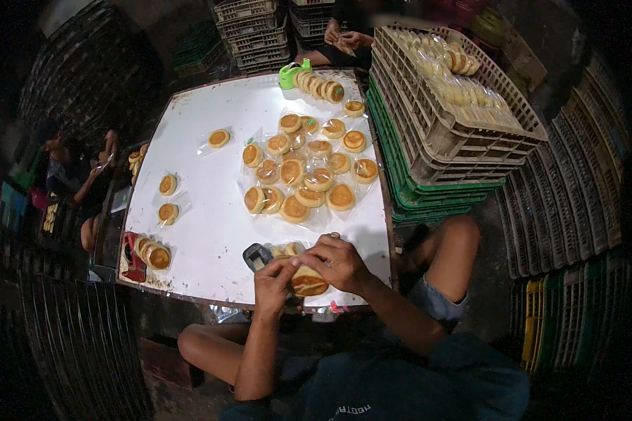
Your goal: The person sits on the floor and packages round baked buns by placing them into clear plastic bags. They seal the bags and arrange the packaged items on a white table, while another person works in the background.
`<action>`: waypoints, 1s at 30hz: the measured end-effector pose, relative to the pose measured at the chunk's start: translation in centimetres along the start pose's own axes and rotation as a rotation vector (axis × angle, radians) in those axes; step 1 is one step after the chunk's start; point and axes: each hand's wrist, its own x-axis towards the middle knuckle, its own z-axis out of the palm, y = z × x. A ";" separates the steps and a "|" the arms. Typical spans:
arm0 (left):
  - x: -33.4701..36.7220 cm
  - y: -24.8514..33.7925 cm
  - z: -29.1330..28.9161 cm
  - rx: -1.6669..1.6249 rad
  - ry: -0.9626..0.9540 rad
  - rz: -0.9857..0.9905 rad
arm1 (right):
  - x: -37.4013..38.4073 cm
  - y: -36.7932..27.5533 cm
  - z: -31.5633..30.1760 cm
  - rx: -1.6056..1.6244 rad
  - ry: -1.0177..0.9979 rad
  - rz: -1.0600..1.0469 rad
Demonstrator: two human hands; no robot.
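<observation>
Golden buns point(291, 172), white table point(210, 189), perhaps navy shirt point(407, 386)

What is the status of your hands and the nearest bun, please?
Left hand, right hand close together at nearest bun. Dark tape dispenser beyond left hand. Wrapped buns farther out, untouched.

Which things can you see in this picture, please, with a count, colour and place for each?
Table: one, white, centre
Nearest bun: one, golden brown, table's near edge
Dark device: one, black and grey, near edge
Clustered buns: about twenty, golden brown, table's right half
Bun row: one, brown and pale, far edge
Left-side single buns: three, golden brown
Corner buns: a few, golden brown, near-left corner
Green dispenser: one, far edge
Red dispenser: one, near-left corner
Beige crate: top of stack, right, holding wrapped buns
Green crates: several, below it
Co-workers: two, dark-clothed, left and far side
Left hand: one, bare, by nearest bun
Right hand: one, bare, same place
</observation>
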 end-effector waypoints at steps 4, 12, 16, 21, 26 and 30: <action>0.2 0.0 0.7 -0.155 -0.045 0.117 | 0.2 -0.2 -0.9 0.181 -0.071 0.022; 1.0 -0.9 0.0 -0.183 0.056 -0.188 | -1.5 0.4 2.3 0.029 0.029 0.311; 1.4 -1.6 -0.7 -0.024 0.211 0.068 | -3.0 0.7 3.4 0.216 -0.038 0.370; 0.7 -1.6 -0.5 0.390 0.150 0.366 | -2.4 0.6 3.6 0.209 0.062 0.222; 0.0 -1.3 0.4 0.330 0.219 0.411 | -2.1 -1.7 3.2 0.401 -0.083 0.439; 0.2 -1.4 0.4 0.301 0.304 0.576 | -4.1 0.0 7.0 0.724 -0.034 0.466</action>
